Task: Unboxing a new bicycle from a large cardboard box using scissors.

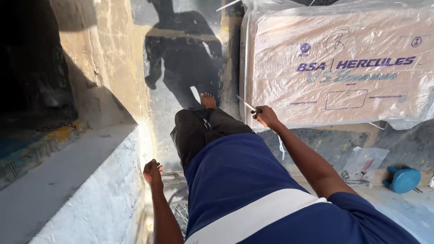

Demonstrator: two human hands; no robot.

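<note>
Looking down from the head camera, a person in a dark blue shirt with a white band and black trousers stands on a wet, shiny floor, one bare foot point(208, 100) forward at the centre of the frame. The right hand point(266, 116), right of centre, is closed around a knife point(247, 105) with a dark handle, its slim pale blade pointing to the upper left. The arm stretches out from the lower right, slightly bent. The blade tip lies just beside the left edge of a large flat cardboard box point(343, 68) wrapped in crinkled clear plastic, filling the upper right. The left hand point(152, 172), lower left of centre, is curled into a loose fist; whether it holds anything cannot be told. Beside it runs a rough whitewashed ledge point(81, 185). A round teal object point(403, 179) lies at the right edge.
</note>
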